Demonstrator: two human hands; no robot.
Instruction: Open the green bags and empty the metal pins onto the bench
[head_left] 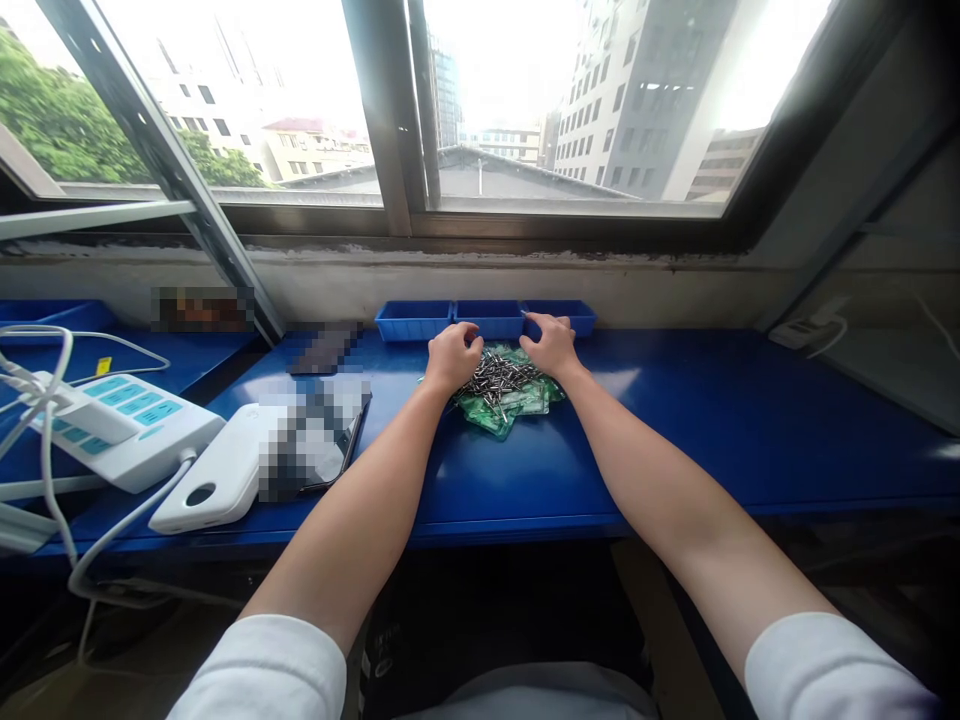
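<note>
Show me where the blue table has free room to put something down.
The widest bare patch of the table lies right of the right arm. A smaller one lies between this and the left arm, from green bags to front edge. Crowded: the left end, with power strip and power bank, and the middle, with metal pieces on bags, bins behind.

The right hand could pass rightward across the desk, away from the pile of metal pieces. Behind the pile, three blue bins form a low barrier; leftward, a white power bank and power strip obstruct.
</note>
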